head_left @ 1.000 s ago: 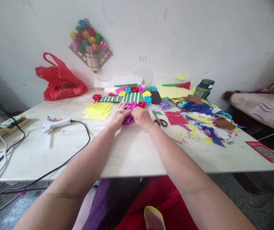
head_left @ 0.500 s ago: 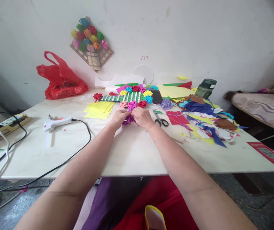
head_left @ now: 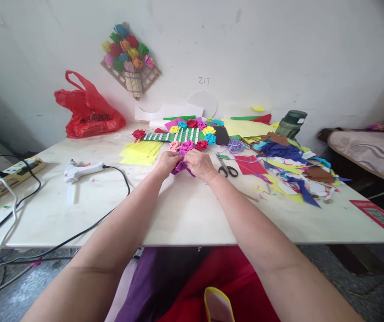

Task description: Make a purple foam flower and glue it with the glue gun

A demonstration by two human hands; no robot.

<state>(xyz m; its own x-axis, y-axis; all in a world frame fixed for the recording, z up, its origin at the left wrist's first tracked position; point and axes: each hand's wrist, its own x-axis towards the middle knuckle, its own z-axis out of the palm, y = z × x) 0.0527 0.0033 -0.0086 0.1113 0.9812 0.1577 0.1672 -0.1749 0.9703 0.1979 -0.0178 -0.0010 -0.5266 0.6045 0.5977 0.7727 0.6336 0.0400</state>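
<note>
Both my hands meet over the middle of the white table [head_left: 185, 210]. My left hand [head_left: 166, 162] and my right hand [head_left: 200, 164] are closed together on a small purple paper flower [head_left: 180, 167], fingers pinched around it. Just beyond them lies a green and white woven paper mat [head_left: 178, 135] ringed with coloured paper flowers, pink [head_left: 187, 145], red [head_left: 201, 145] and blue [head_left: 210, 138]. Black-handled scissors [head_left: 227, 168] lie right of my right hand.
A white glue gun [head_left: 82, 170] with a black cord lies at left, near a power strip [head_left: 9, 176]. A red plastic bag [head_left: 87, 112] sits at the back left, yellow sheets [head_left: 140, 153] beside the mat, a heap of coloured scraps [head_left: 289, 165] and a green bottle [head_left: 290, 123] at right.
My hands stay on the purple flower, working it slightly. The view has drifted a little leftward and down.
</note>
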